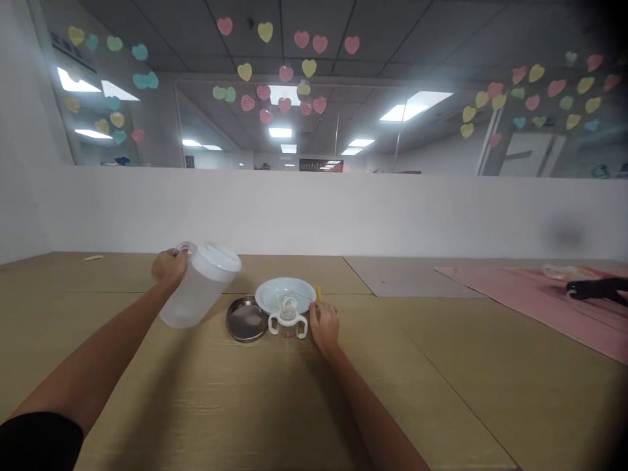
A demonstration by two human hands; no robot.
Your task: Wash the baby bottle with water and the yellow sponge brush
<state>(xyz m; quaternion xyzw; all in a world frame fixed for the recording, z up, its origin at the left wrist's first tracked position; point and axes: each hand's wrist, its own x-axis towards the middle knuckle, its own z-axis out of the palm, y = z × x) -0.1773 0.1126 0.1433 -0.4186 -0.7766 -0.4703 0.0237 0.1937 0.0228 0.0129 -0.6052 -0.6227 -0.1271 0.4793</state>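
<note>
My left hand [169, 265] is closed round the handle of a translucent plastic pitcher [196, 294] with a white lid. The pitcher is tilted to the right, above the table's left part. My right hand [325, 325] has its fingers drawn together at the right rim of a white plate [265, 296], close to a two-handled baby bottle [288, 322]. What these fingers hold, if anything, I cannot make out. The bottle stands upright in front of the plate, its top uncovered. A thin line crosses the plate towards my right fingers. Something small, clear and white lies behind the bottle's mouth.
A round metal tin [246, 320] sits left of the bottle. Behind my right hand shows a bit of a yellow object [318, 292]. Further right are a pink cloth [520, 297] and a black object [598, 288]. A white wall [314, 212] bounds the table's far side.
</note>
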